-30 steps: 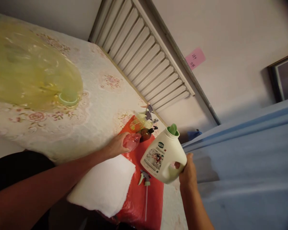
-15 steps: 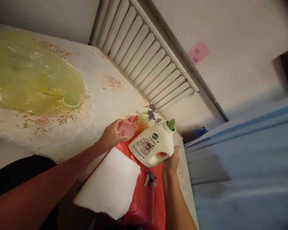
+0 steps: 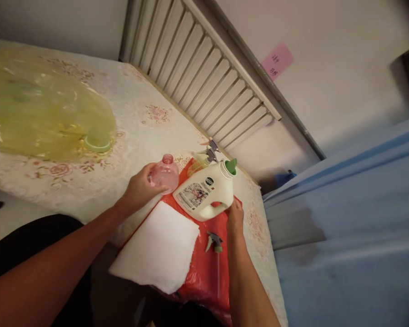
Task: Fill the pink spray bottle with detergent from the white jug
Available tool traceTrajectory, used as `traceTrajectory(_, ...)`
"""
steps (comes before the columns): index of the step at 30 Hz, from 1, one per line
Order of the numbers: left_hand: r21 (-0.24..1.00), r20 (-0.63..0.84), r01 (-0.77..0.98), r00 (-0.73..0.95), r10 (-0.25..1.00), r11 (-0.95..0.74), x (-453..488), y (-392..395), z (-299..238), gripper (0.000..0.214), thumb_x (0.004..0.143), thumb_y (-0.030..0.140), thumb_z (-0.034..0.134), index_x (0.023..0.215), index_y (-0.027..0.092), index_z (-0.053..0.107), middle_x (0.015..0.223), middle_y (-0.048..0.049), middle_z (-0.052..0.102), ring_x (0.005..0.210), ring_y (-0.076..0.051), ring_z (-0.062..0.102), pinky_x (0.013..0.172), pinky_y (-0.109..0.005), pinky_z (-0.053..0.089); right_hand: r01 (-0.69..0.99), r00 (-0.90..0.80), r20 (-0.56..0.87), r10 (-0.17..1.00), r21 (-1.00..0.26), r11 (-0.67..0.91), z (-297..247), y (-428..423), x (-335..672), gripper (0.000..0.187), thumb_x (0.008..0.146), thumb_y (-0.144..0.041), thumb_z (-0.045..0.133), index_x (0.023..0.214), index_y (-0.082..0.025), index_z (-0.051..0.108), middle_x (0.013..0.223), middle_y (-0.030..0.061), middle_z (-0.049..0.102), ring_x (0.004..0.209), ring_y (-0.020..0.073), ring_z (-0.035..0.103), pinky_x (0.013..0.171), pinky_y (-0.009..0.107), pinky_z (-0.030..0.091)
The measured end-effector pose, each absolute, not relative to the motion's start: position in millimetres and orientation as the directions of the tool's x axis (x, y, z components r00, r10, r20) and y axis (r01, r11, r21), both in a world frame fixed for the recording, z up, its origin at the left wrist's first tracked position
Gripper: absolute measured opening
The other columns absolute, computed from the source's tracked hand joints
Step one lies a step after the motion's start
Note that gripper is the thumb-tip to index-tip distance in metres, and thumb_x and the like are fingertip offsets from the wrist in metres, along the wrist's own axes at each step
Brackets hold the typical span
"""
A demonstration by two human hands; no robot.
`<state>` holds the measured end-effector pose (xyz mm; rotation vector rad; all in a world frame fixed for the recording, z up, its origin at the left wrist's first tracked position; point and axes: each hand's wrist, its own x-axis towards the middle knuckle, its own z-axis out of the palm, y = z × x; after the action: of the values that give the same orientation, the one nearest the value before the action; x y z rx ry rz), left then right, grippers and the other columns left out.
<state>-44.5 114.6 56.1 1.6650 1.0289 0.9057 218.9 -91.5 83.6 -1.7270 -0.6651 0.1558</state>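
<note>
A clear pink bottle (image 3: 167,175) with an open threaded neck is held around its side by my left hand (image 3: 143,186). Just right of it, a cream plastic jug (image 3: 204,195) leans to the right, a green pouring spout in its uncapped mouth. My right hand (image 3: 236,215) is closed on the jug at its handle side; some fingers are hidden behind it. Below the jug, a grey and green trigger spray head (image 3: 214,242) with a thin dip tube lies on a red plastic sheet (image 3: 204,272). A folded white cloth (image 3: 158,247) covers the sheet's left part.
More spray bottles (image 3: 207,154) stand behind the jug. A puffed yellow plastic bag (image 3: 47,104) sits far left on the flowered tablecloth (image 3: 132,150). A white radiator (image 3: 197,77) lines the wall behind. Blue curtain (image 3: 344,227) hangs at right.
The pink bottle has shifted left and stands more upright. The jug has moved up and left in view, with my right hand's grip turned at its handle side. The view has shifted slightly.
</note>
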Motion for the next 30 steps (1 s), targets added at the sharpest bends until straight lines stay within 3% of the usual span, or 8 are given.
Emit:
traceTrajectory(5,0.946,0.095,0.245,0.409,0.908,-0.210,-63,90,59,0.075,0.064,0.040,0.077,0.132,0.023,0.050,0.124,-0.0051,0.067,0.104,-0.028,0.067,0.090,-0.034,0.053,0.337,0.879,0.140,0.455,-0.858,-0.388,76,-161,226,0.026,0.059,-0.041,0.077,0.062,-0.019,0.065,0.053,-0.0059,0.060,0.053,0.0126,0.052,0.052,0.023,0.038)
traceTrajectory(8,0.955,0.081,0.216,0.465,0.882,-0.202,-69,64,58,0.077,0.065,0.042,0.076,0.134,0.022,0.049,0.124,-0.0054,0.067,0.108,-0.029,0.066,0.091,-0.035,0.054,0.309,0.886,0.057,0.460,-0.811,-0.496,60,-196,215,0.030,0.052,-0.037,0.081,0.046,-0.020,0.057,0.040,-0.0074,0.053,0.044,0.0111,0.044,0.047,0.023,0.028)
traceTrajectory(12,0.970,0.057,0.161,0.576,0.816,-0.181,-63,21,54,0.076,0.063,0.044,0.076,0.131,0.022,0.050,0.122,-0.0065,0.068,0.105,-0.027,0.068,0.089,-0.035,0.055,0.286,0.876,-0.004,0.483,-0.801,-0.525,38,-211,192,0.023,0.051,-0.034,0.082,0.050,-0.021,0.063,0.044,-0.0058,0.057,0.044,0.0123,0.046,0.047,0.023,0.026)
traceTrajectory(16,0.975,0.064,0.117,0.669,0.741,-0.190,-45,-23,53,0.069,0.061,0.037,0.077,0.124,0.022,0.054,0.122,-0.0059,0.069,0.110,-0.027,0.066,0.094,-0.037,0.054,0.247,0.879,-0.002,0.478,-0.854,-0.458,31,-208,187,0.015,0.054,-0.031,0.079,0.055,-0.022,0.066,0.048,-0.0053,0.059,0.049,0.0133,0.048,0.048,0.024,0.028)
traceTrajectory(21,0.975,0.036,0.118,0.755,0.654,-0.190,-19,-62,52,0.069,0.060,0.026,0.076,0.125,0.022,0.053,0.119,-0.0051,0.070,0.107,-0.027,0.067,0.090,-0.035,0.055,0.107,0.889,-0.043,0.457,-0.949,-0.298,46,-228,210,0.032,0.056,-0.046,0.076,0.049,-0.020,0.058,0.041,-0.0077,0.050,0.043,0.0110,0.045,0.045,0.023,0.032)
traceTrajectory(25,0.968,0.063,0.094,0.801,0.595,-0.230,6,-80,45,0.075,0.059,0.023,0.079,0.129,0.023,0.052,0.125,-0.0066,0.067,0.112,-0.029,0.065,0.095,-0.038,0.053,0.007,0.908,-0.029,0.418,-0.996,-0.084,71,-257,223,0.042,0.055,-0.056,0.077,0.069,-0.019,0.064,0.059,-0.0036,0.064,0.052,0.0130,0.058,0.055,0.026,0.048)
traceTrajectory(30,0.947,0.143,0.038,0.841,0.522,-0.320,40,-93,25,0.083,0.055,0.017,0.081,0.132,0.021,0.050,0.135,-0.0110,0.061,0.126,-0.031,0.057,0.109,-0.044,0.043,-0.009,0.925,0.047,0.377,-0.989,0.146,106,-274,219,0.047,0.054,-0.045,0.085,0.088,-0.021,0.064,0.082,-0.0008,0.070,0.073,0.0150,0.068,0.075,0.032,0.056)
